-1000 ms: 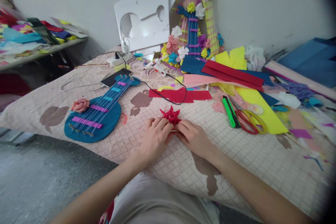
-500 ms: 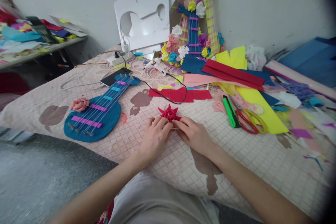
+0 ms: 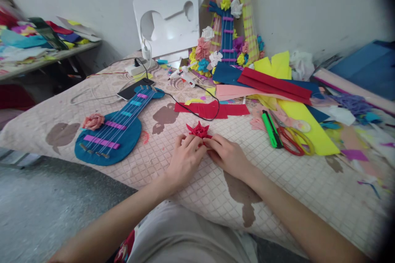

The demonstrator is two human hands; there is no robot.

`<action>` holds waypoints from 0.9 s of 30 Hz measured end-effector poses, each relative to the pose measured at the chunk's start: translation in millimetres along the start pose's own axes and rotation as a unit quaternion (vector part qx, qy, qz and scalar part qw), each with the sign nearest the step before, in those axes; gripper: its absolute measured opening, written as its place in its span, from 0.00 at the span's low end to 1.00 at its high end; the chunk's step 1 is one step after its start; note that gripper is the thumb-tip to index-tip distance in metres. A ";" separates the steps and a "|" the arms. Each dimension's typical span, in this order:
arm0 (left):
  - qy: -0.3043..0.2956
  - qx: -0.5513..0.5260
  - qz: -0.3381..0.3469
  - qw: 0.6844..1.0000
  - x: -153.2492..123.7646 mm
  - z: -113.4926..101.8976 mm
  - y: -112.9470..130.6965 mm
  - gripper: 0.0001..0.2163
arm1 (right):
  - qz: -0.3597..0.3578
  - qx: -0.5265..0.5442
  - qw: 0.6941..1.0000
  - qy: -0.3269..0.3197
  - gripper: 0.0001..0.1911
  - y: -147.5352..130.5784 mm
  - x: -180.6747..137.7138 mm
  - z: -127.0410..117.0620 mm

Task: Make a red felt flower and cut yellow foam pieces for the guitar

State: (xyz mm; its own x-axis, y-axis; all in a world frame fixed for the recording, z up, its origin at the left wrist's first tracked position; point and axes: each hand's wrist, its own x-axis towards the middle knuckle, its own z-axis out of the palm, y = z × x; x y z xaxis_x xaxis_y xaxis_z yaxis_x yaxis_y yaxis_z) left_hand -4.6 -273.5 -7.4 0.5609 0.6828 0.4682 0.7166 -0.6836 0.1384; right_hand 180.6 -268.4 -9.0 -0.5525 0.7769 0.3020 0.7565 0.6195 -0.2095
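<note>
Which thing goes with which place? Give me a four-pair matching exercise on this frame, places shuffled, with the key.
Things:
1. red flower
2. green cutter
3. glue gun
4. front pink rose

Places:
A. beside the scissors
B. on the lying blue guitar
C. at the fingers of the left hand and right hand
D. behind the red paper strip

Pairs: 1-C, 2-A, 3-D, 4-B

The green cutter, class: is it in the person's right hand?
No: the cutter lies on the table beside the scissors, while the right hand is at the red flower.
</note>
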 end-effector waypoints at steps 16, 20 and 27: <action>-0.009 -0.040 -0.051 0.998 -1.8 -6.2 -5.3 0.06 | 0.005 0.025 1.000 -0.009 0.16 -4.4 1.5 -2.8; -0.016 -0.039 -0.035 0.999 -0.1 -6.0 -6.1 0.06 | 0.008 0.044 0.999 -0.019 0.15 -4.8 2.1 -2.6; 0.001 0.023 -0.022 0.999 1.9 -4.0 1.8 0.04 | 0.007 0.057 0.998 -0.007 0.16 -1.2 1.8 -0.2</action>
State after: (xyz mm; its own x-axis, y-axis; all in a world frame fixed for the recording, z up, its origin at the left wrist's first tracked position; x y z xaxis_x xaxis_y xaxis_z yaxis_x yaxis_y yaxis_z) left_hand -3.9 -274.4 -2.8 0.5269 0.7118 0.4644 0.7593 -0.6398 0.1191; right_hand 178.8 -267.8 -8.0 -0.5479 0.7859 0.2865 0.7194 0.6175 -0.3180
